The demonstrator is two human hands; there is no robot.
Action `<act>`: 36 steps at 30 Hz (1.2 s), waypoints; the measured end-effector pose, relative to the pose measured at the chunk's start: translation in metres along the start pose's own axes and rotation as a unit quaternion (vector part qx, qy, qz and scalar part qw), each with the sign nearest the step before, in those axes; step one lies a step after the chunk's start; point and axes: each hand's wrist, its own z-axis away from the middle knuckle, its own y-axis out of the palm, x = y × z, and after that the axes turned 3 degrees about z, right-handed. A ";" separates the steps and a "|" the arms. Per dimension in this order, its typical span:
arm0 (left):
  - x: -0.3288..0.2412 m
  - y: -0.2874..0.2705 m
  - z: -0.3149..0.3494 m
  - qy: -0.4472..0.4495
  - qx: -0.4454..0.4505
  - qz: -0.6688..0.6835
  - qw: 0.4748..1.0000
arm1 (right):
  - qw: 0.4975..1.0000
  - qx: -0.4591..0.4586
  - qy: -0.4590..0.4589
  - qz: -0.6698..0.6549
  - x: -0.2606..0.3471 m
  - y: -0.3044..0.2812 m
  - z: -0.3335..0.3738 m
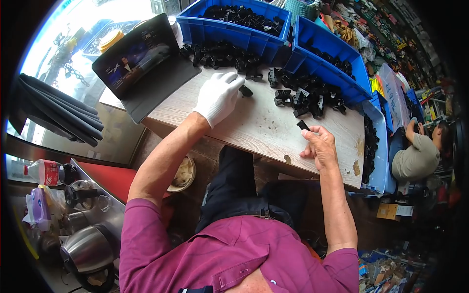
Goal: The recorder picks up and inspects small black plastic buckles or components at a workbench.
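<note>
My left hand (217,97), in a white glove, is above the table's far side with its fingers curled. A small black plastic part (246,91) sticks out from its fingertips. To the right, my bare right hand (320,146) pinches a short black plastic piece (303,125) between thumb and forefinger, near the table's front edge. Past it lies a loose heap of black plastic parts (317,100). Another pile of black parts (220,54) is beyond my left hand. The pale wood-look table (264,132) has worn brown patches.
Blue crates (266,46) of black parts line the far side, and a light blue bin (378,166) stands at the right. A tablet (139,56) in a dark cover props up at left. A steel kettle (88,249) is lower left. Another person (415,154) sits far right.
</note>
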 end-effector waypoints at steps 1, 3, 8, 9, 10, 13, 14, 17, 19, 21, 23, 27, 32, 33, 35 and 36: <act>0.000 0.000 -0.001 0.021 0.060 -0.011 0.998 | 1.000 -0.018 0.000 0.007 0.002 -0.007 0.000; -0.004 0.002 -0.001 0.030 0.054 -0.013 0.998 | 0.998 -0.054 0.005 0.019 0.004 -0.026 -0.005; -0.005 0.011 -0.007 0.053 0.126 -0.047 0.989 | 0.986 -0.163 -0.031 0.002 0.012 -0.095 -0.024; -0.004 0.015 -0.007 0.043 0.137 -0.043 0.989 | 0.976 -0.212 -0.045 -0.010 0.016 -0.106 -0.028; -0.004 0.015 -0.006 0.043 0.136 -0.040 0.989 | 0.962 -0.264 -0.059 -0.021 0.020 -0.116 -0.030; -0.009 0.014 -0.004 0.041 0.133 -0.020 0.990 | 0.907 -0.417 -0.044 -0.039 0.031 -0.127 -0.037; -0.012 0.014 -0.003 0.047 0.118 -0.022 0.992 | 0.906 -0.417 -0.054 -0.041 0.032 -0.122 -0.037; -0.016 0.013 -0.001 0.050 0.122 -0.020 0.991 | 0.960 -0.272 -0.059 -0.021 0.035 -0.078 -0.034; -0.017 0.015 0.002 0.040 0.140 0.001 0.989 | 0.985 -0.166 -0.051 0.009 0.037 -0.036 -0.037; -0.021 0.010 0.002 0.037 0.145 0.005 0.989 | 0.993 -0.082 -0.074 0.045 0.037 0.006 -0.039; -0.024 0.006 0.005 0.034 0.149 0.007 0.988 | 0.996 -0.019 -0.069 0.044 0.041 0.043 -0.039; -0.028 -0.007 0.011 0.040 0.018 0.018 0.999 | 0.992 0.008 -0.068 0.103 0.038 0.093 -0.059; -0.027 -0.017 0.006 -0.089 -0.066 0.109 0.988 | 0.970 -0.034 -0.082 0.225 0.039 0.136 -0.086; -0.026 -0.017 0.005 -0.090 -0.067 0.107 0.988 | 0.970 -0.032 -0.083 0.225 0.040 0.143 -0.090; -0.026 -0.016 0.004 -0.101 -0.121 0.104 0.982 | 0.954 -0.071 -0.084 0.277 0.039 0.152 -0.101; -0.026 -0.015 0.004 -0.106 -0.149 0.102 0.978 | 0.951 -0.081 -0.070 0.289 0.040 0.156 -0.106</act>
